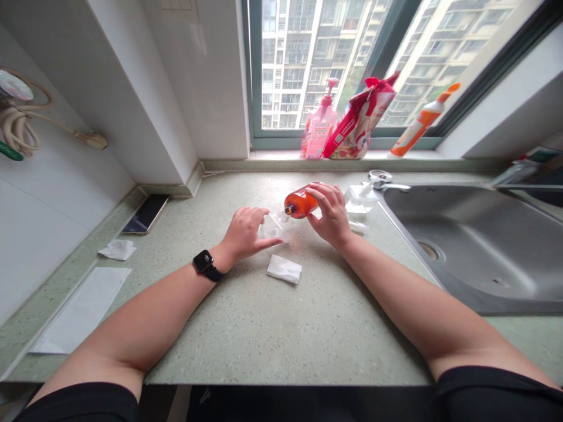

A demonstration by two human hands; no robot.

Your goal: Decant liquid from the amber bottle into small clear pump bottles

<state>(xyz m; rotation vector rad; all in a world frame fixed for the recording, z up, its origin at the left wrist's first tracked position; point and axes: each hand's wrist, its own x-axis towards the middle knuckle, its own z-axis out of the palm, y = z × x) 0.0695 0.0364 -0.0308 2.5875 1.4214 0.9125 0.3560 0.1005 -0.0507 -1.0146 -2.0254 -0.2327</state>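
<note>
My right hand (331,212) is wrapped round an orange bottle (301,202), tilted onto its side with its uncapped dark mouth pointing left and slightly down. Below that mouth is the neck of a clear plastic bottle (273,225), gripped between the thumb and fingers of my left hand (248,234). The two mouths are very close; I cannot tell whether they touch. A folded white tissue (284,269) lies on the counter just in front of the clear bottle. Beside my right hand stands a clear pump-top container (358,193), partly hidden, with small white items near it.
A steel sink (475,234) with a faucet (389,183) takes up the right side. On the windowsill stand a pink pump bottle (318,132), a red bag (361,123) and an orange-white bottle (417,126). A phone (146,213), crumpled tissue (118,249) and white sheet (81,310) lie left.
</note>
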